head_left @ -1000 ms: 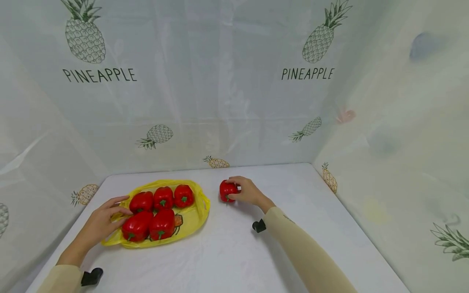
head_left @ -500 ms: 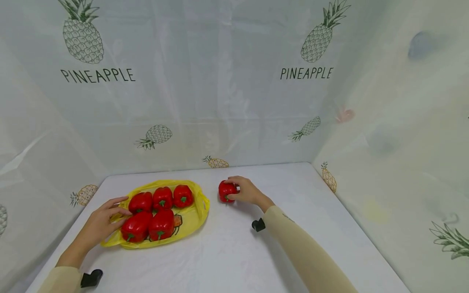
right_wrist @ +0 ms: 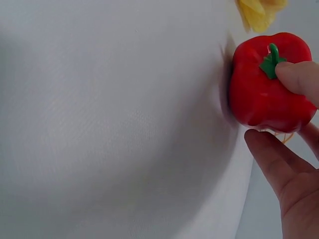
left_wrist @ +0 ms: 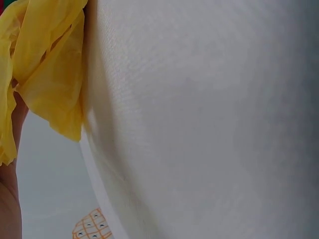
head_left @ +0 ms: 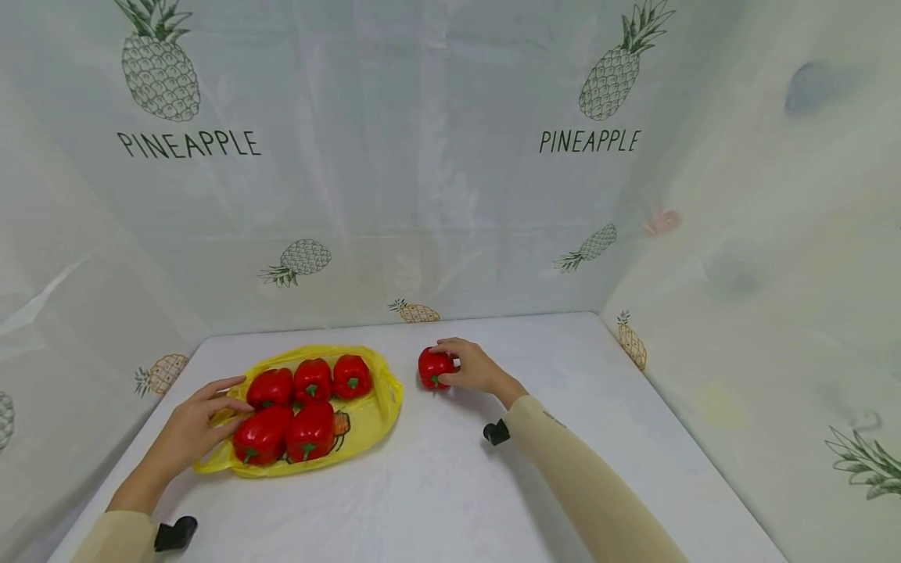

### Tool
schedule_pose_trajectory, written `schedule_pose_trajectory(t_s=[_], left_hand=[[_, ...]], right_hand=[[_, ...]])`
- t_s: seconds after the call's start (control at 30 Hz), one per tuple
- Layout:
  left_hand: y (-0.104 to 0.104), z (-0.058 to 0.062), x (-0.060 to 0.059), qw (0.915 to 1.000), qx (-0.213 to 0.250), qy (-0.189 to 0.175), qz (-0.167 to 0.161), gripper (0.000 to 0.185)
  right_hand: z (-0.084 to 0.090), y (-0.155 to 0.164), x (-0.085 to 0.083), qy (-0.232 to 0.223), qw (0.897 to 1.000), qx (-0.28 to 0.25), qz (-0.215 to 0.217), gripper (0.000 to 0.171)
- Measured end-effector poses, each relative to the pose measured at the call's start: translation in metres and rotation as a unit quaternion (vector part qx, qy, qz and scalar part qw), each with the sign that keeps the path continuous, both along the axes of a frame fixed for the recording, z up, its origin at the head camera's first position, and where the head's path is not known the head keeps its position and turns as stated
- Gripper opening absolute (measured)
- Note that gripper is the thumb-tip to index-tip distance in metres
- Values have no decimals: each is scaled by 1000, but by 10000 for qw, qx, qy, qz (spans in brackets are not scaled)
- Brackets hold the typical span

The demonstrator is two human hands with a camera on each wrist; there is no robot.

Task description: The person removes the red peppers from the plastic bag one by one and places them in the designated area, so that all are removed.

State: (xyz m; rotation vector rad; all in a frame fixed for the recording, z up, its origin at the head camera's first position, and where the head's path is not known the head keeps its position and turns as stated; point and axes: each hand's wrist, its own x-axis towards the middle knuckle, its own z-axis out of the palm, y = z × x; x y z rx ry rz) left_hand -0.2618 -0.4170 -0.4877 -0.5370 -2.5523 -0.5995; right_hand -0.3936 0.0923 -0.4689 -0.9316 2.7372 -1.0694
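In the head view my right hand holds a single red bell pepper on the table, right of a yellow plastic bag. The right wrist view shows my thumb against the pepper's face, beside its green stem, with other fingers close to its underside and behind. My left hand lies at the bag's left end, fingers extended over its edge near a large red bell pepper. Crumpled yellow plastic hides most of that hand in the left wrist view.
Several red bell peppers lie in two rows on the flattened bag. The white table ends at a curtain printed with pineapples at the back, with more sheeting on both sides. A black wrist mount sits under the right sleeve.
The bell pepper at my right hand has shifted very slightly left. My left hand and the peppers on the bag stay essentially where they were.
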Motion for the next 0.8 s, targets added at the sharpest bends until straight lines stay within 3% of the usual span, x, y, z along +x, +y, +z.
schedule_pose_trajectory(t_s=[0.8], left_hand=[[1,1,1,9996,138,-224,112,26]], right_hand=[[9,2,3,-22,9998,177,-25,53]])
